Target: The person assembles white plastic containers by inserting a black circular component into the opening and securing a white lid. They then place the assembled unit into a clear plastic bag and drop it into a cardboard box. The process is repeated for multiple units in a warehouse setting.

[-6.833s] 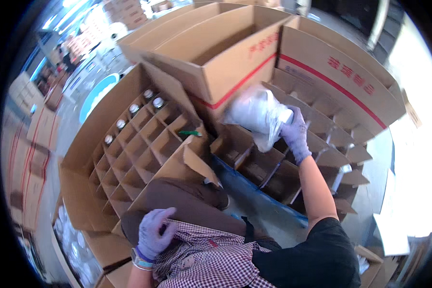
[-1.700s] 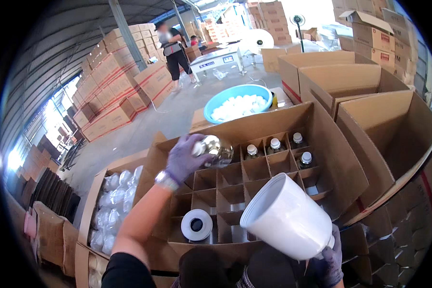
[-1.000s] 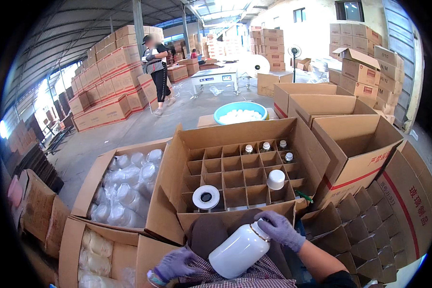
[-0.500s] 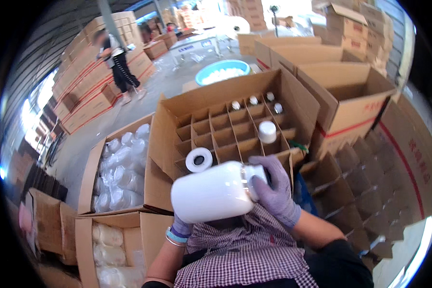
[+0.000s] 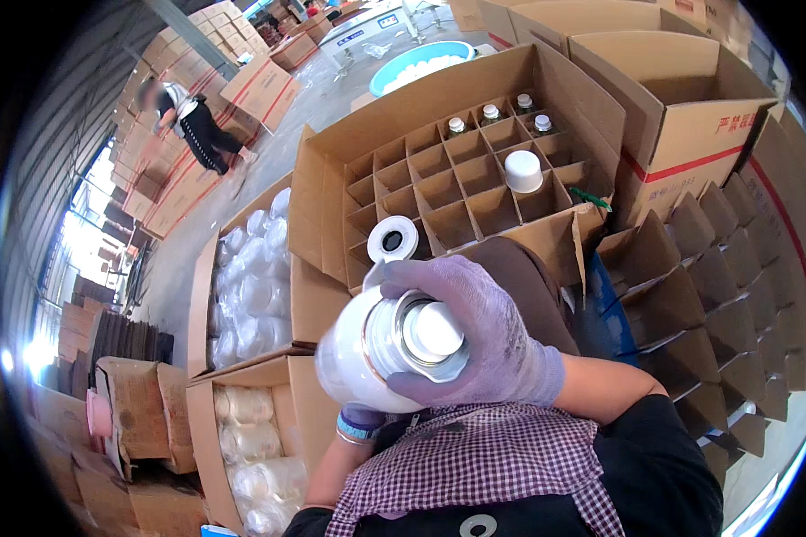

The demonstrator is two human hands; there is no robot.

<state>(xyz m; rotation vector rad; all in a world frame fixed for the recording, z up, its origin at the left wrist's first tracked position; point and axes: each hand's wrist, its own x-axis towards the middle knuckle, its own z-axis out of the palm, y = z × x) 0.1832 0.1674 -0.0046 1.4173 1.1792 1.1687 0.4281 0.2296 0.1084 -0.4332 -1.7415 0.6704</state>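
Observation:
A glossy white vacuum flask (image 5: 340, 353) is held in front of me, tilted so its neck end faces up toward me. A white stopper (image 5: 434, 331) sits in the neck, with a silvery ring round it. My right hand (image 5: 488, 331), in a pale purple glove, wraps its fingers and thumb round the neck. From below, my left hand (image 5: 364, 417) holds the body, its fingers hidden behind the flask. Just beyond lies a divided cardboard carton (image 5: 331, 192), with a white ring-shaped part (image 5: 392, 240) with a dark centre and a white cap (image 5: 523, 171) at its cells.
Several small-capped bottles (image 5: 491, 114) stand in the carton's far cells. To the left, open boxes (image 5: 201, 304) hold plastic-wrapped clear pieces. Folded cardboard dividers (image 5: 725, 259) and open cartons (image 5: 654, 161) are at right. A blue basin (image 5: 421, 64) and a person (image 5: 192, 116) are farther off.
The flask has turned from nearly sideways to neck-up toward me. My right hand has swung over round the neck, and the stopper now shows. The view has shifted too.

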